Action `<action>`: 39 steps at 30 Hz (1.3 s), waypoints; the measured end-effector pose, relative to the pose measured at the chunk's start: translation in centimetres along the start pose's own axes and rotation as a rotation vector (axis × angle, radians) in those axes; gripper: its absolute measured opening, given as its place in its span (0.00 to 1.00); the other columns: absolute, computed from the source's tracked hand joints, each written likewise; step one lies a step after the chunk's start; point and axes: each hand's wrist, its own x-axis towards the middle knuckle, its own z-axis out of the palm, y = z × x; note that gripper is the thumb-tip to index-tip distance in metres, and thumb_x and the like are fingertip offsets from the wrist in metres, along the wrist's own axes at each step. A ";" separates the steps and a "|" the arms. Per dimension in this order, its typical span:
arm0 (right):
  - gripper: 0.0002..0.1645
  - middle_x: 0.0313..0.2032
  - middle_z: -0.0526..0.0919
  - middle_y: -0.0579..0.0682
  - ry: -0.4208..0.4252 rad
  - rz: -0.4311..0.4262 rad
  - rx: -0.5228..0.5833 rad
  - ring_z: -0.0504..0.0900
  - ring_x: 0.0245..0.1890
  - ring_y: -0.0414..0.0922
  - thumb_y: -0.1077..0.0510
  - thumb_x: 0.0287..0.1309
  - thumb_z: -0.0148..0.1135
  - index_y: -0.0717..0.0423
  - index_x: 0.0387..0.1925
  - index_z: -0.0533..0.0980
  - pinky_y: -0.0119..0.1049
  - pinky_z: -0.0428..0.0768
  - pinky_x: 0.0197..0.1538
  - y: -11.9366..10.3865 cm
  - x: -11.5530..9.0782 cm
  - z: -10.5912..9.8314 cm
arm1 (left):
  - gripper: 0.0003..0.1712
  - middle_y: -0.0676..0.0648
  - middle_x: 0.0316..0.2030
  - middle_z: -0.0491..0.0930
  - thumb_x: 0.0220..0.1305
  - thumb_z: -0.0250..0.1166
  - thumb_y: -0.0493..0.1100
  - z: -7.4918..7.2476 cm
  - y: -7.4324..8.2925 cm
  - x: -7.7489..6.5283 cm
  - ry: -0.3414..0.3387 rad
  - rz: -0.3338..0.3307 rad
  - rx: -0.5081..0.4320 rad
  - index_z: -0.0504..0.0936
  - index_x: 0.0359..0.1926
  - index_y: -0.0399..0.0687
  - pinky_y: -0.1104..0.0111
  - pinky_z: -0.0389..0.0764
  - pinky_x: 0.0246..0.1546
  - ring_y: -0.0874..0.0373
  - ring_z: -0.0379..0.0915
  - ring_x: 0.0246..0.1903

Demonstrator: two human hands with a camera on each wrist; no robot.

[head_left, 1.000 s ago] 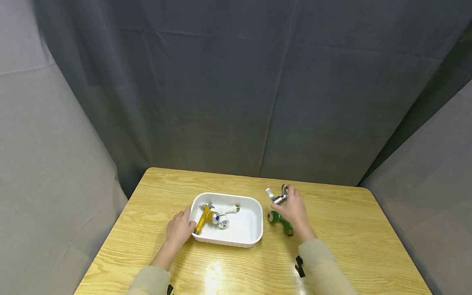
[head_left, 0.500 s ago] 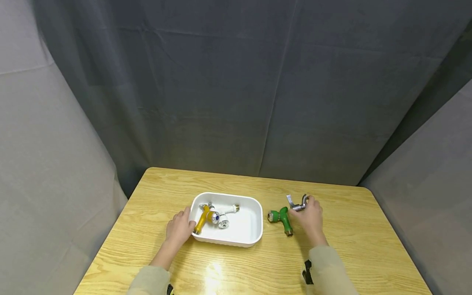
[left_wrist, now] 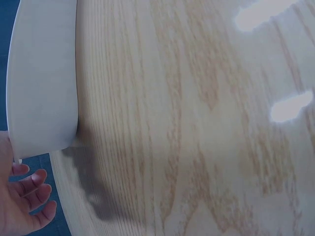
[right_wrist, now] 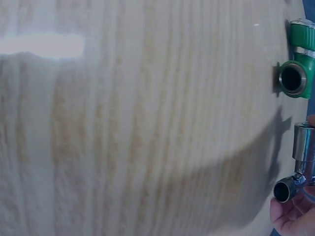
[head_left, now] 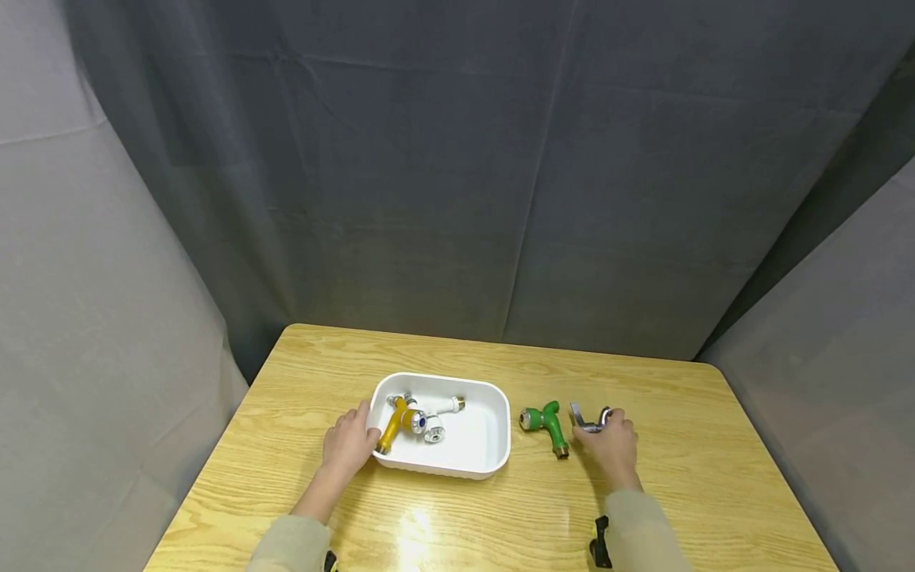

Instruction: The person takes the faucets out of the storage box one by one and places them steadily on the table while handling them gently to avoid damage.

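Observation:
My right hand [head_left: 613,446] grips a chrome faucet [head_left: 592,423] with a flat lever handle, at the right part of the table. In the right wrist view the chrome faucet [right_wrist: 301,157] shows its open round end, apart from a green faucet [right_wrist: 301,64]. That green faucet [head_left: 550,427] lies on the table to the left of my right hand. My left hand [head_left: 348,442] holds the left end of a white tray [head_left: 493,467] by its rim. Inside the tray lie a yellow faucet [head_left: 397,425] and a white faucet [head_left: 442,409], partly overlapping.
The wooden table [head_left: 457,524] has a back edge close to a dark grey curtain [head_left: 400,199]. Lighter grey cloth [head_left: 107,334] hangs at the left, and more at the right.
My right hand has carried the chrome faucet from above the green faucet to the right and nearer to me. The green faucet is now fully uncovered. My left hand and the tray stay put.

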 end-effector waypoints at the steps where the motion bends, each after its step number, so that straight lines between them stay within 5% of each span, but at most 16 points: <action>1: 0.47 0.44 0.64 0.71 -0.006 0.009 -0.004 0.66 0.46 0.68 0.44 0.44 0.63 0.73 0.53 0.55 0.57 0.69 0.43 0.1 0.0 0.1 | 0.28 0.40 0.36 0.78 0.55 0.59 0.45 0.0 0.0 0.0 0.000 0.000 0.000 0.68 0.58 0.40 0.55 0.76 0.32 0.46 0.75 0.35; 39: 0.47 0.45 0.63 0.77 -0.146 0.063 -0.070 0.65 0.47 0.72 0.40 0.50 0.53 0.80 0.52 0.56 0.59 0.68 0.45 1.0 0.0 0.6 | 0.29 0.39 0.37 0.78 0.55 0.58 0.44 -0.2 0.1 0.0 -0.008 0.007 -0.014 0.67 0.58 0.40 0.54 0.76 0.32 0.45 0.75 0.35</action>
